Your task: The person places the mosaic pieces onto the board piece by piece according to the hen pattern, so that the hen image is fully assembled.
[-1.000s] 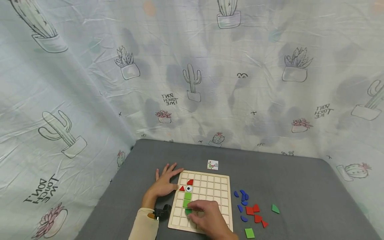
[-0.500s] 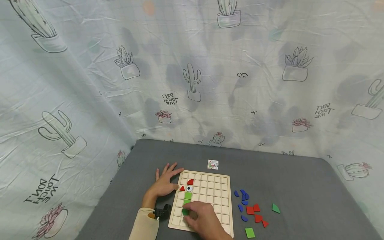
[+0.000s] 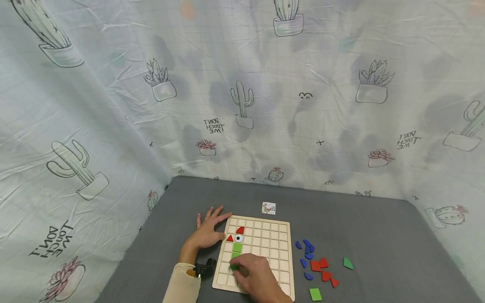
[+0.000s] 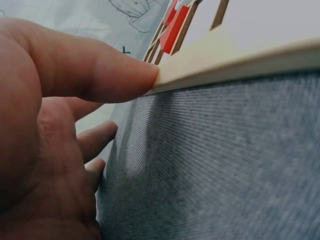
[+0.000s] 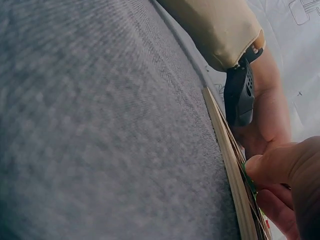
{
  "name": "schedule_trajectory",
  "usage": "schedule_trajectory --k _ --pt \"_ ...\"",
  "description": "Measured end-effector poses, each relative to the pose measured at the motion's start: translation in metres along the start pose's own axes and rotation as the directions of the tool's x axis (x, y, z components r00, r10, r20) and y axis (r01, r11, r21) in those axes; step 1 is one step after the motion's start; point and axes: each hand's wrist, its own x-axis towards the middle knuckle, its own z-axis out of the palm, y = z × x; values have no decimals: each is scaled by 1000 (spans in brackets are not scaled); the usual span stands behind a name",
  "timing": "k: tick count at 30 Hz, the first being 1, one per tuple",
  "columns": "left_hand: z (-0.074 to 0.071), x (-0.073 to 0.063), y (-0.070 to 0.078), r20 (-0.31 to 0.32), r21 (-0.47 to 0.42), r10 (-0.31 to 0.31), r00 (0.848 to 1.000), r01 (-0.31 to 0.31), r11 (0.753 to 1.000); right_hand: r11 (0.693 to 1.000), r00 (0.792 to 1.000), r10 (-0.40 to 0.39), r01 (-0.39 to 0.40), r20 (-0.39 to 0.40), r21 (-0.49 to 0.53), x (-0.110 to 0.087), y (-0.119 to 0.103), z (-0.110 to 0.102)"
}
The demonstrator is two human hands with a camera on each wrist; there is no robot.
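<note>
A wooden grid board (image 3: 274, 247) lies on the table. My left hand (image 3: 207, 232) rests spread at its left edge, the thumb tip (image 4: 145, 77) touching the rim in the left wrist view. With thumb and fingertips my right hand (image 3: 257, 272) pinches a dark green rounded tile (image 3: 233, 267) at the board's lower left. Above it in the same column sit two light green square tiles (image 3: 237, 247), the lower one partly covered by my fingers. A round eye tile (image 3: 238, 238) comes above those, with a red triangle (image 3: 230, 238) to its left and a red curved tile (image 3: 240, 230) over it.
Right of the board lie several blue half-round tiles (image 3: 308, 276), several red tiles (image 3: 315, 266), a light green square (image 3: 315, 294) and a green tile (image 3: 348, 263). A small pattern card (image 3: 269, 208) lies behind the board. Printed curtains (image 3: 242, 105) surround the table.
My right hand has moved slightly left and down with the dark green tile, from close under the light green squares, then stayed there. The left hand has not moved.
</note>
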Motion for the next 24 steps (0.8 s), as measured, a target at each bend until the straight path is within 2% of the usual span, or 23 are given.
schedule_trajectory --k 7,11,16,20,24 --pt "0 0 0 1 -1 4 1000 -4 1000 998 999 -18 20 -45 53 -4 4 -1" --pt "0 -1 1 9 -6 8 1000 -8 1000 988 999 21 -13 -48 157 -13 13 -10" --pt "0 0 1 14 -6 7 1000 -7 1000 959 996 78 -63 -46 276 -31 22 -29" --pt "0 0 0 21 -11 6 1000 -6 1000 917 986 165 -156 6 368 -47 22 -53" --pt "0 -1 -1 27 -13 4 1000 -4 1000 877 960 275 -273 51 395 -67 23 -78"
